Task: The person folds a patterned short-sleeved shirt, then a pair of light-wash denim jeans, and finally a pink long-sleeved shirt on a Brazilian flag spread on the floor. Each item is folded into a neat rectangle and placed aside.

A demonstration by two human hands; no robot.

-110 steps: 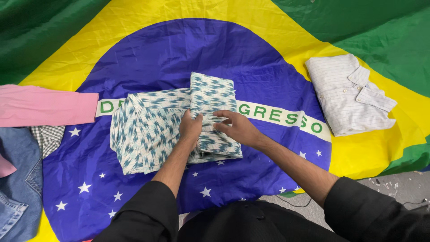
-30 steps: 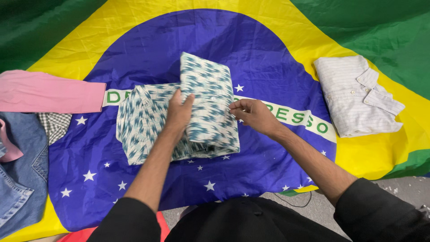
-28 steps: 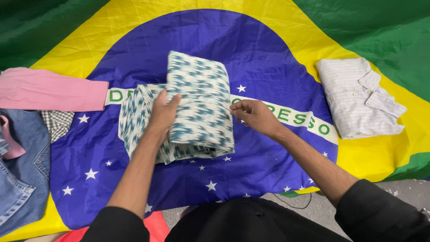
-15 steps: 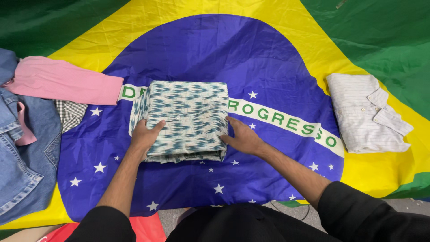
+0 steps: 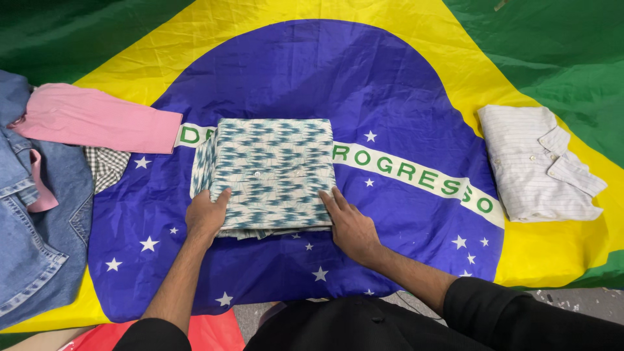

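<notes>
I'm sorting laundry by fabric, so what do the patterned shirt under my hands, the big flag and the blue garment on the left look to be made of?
Patterned shirt: thin woven fabric, likely cotton, matte, with crisp fold edges. Flag: smooth synthetic cloth, probably polyester, with a slight sheen and fine creases. Blue garment: denim, with heavy stitched seams and a faded surface. Both hands, left hand and right hand, rest on the shirt's near corners.

Shirt [image 5: 273,170] — teal-and-white print; flag [image 5: 390,84] — blue.

The patterned shirt [image 5: 272,174], earlier half folded with one panel raised, now lies as a flat rectangle in the middle of the flag [image 5: 403,84]. The left hand [image 5: 207,214] has moved to its near-left corner, and the right hand [image 5: 351,224] has gone from pinching its right edge to lying flat at the near-right corner.
</notes>
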